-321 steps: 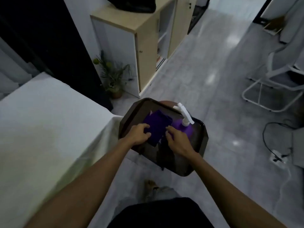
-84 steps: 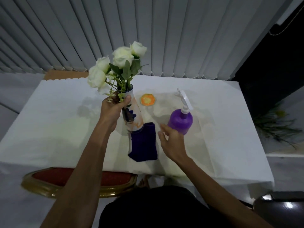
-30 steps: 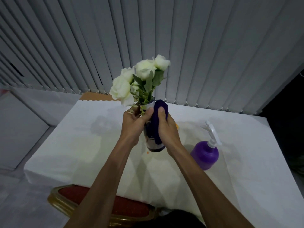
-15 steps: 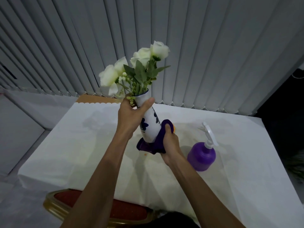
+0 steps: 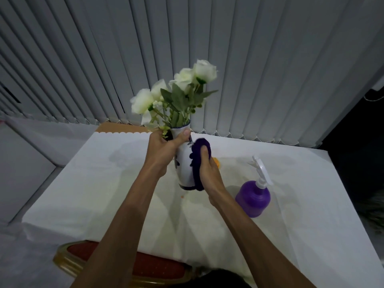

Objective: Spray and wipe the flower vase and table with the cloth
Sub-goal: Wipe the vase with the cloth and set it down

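A white vase [image 5: 184,167] with blue markings and white roses is held up above the white-clothed table [image 5: 116,190]. My left hand [image 5: 164,151] grips its neck just under the rim. My right hand [image 5: 207,173] presses a dark purple cloth [image 5: 198,156] against the vase's right side, from near the neck down to the base. A purple spray bottle [image 5: 252,199] with a white trigger head stands on the table to the right, apart from both hands.
A small orange object [image 5: 216,161] lies on the table, mostly hidden behind my right hand. A red chair seat with a gold frame [image 5: 145,265] sits under the table's near edge. Vertical blinds [image 5: 249,65] hang close behind the table.
The cloth in my right hand has slid up from the vase's base to cover its right side near the neck. The vase has tilted a little more upright.
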A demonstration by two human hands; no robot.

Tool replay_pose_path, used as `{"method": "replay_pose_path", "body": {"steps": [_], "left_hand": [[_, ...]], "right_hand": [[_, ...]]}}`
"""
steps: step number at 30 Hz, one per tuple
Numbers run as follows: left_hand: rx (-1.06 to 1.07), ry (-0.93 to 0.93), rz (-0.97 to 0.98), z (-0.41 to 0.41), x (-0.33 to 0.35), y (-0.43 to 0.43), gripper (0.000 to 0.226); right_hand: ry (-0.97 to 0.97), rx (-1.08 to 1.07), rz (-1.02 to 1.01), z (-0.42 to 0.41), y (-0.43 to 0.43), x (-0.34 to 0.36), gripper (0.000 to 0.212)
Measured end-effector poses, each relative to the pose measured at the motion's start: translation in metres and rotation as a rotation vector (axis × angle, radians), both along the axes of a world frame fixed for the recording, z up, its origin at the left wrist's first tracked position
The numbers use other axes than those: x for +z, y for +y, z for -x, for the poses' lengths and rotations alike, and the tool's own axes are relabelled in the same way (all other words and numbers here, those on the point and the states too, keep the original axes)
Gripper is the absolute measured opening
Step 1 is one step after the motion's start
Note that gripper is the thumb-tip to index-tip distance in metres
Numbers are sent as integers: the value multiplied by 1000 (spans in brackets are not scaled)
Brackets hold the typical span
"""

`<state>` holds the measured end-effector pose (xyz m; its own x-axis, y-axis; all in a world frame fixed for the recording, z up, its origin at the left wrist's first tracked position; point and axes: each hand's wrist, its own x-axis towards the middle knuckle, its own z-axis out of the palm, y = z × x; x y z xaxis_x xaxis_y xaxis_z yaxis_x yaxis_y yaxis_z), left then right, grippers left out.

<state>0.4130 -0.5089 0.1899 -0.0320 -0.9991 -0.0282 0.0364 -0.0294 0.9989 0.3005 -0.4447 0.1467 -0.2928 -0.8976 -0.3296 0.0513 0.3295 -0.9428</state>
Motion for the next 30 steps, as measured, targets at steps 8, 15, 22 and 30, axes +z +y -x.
{"method": "replay_pose_path", "body": {"steps": [8, 15, 22, 30], "left_hand": [[-86, -72, 10, -1, -5, 7, 47], [-92, 91, 28, -3, 4, 2, 20], [-41, 57, 71, -1, 5, -1, 45], [169, -142, 7, 2, 2, -6, 32]], "right_hand": [[-168, 2, -8, -1, -1, 21, 59], [-386, -36, -128, 6, -3, -17, 63], [-518, -89, -146, 0, -4, -20, 60], [-110, -280, -86, -4, -11, -12, 42]]}}
